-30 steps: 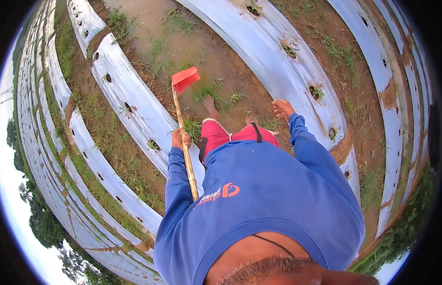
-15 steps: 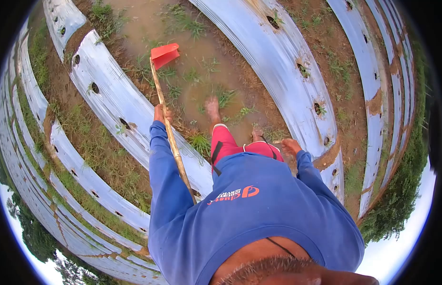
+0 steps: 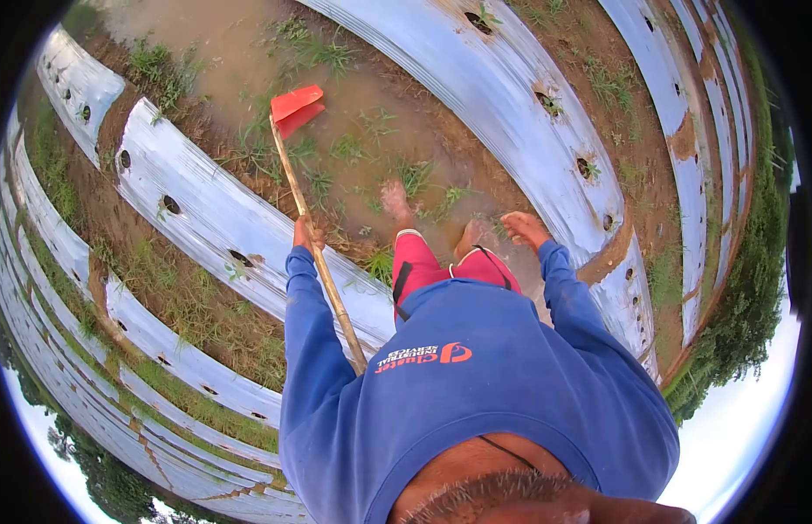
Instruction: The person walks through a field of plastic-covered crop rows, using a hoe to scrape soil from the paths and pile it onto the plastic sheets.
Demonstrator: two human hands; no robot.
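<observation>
My left hand (image 3: 308,234) is closed round the long wooden handle of a hoe (image 3: 292,183). Its red metal blade (image 3: 295,106) hangs over the muddy water ahead of me, and the handle runs back beside my left arm. My right hand (image 3: 526,229) is off to my right, between my leg and a plastic-covered bed. Its fingers are partly bent and apart, with nothing visible in them. My bare feet (image 3: 395,203) stand in the wet furrow.
Silver plastic sheeting with planting holes covers the bed on my left (image 3: 205,210) and the bed on my right (image 3: 511,113). Brown puddle water (image 3: 223,44) and grass tufts (image 3: 415,177) fill the furrow. More covered rows lie on both sides, with trees (image 3: 729,349) beyond.
The view has shifted along the furrow. My right hand has swung forward and its fingers have spread. The hoe stays in my left hand, its blade turned slightly.
</observation>
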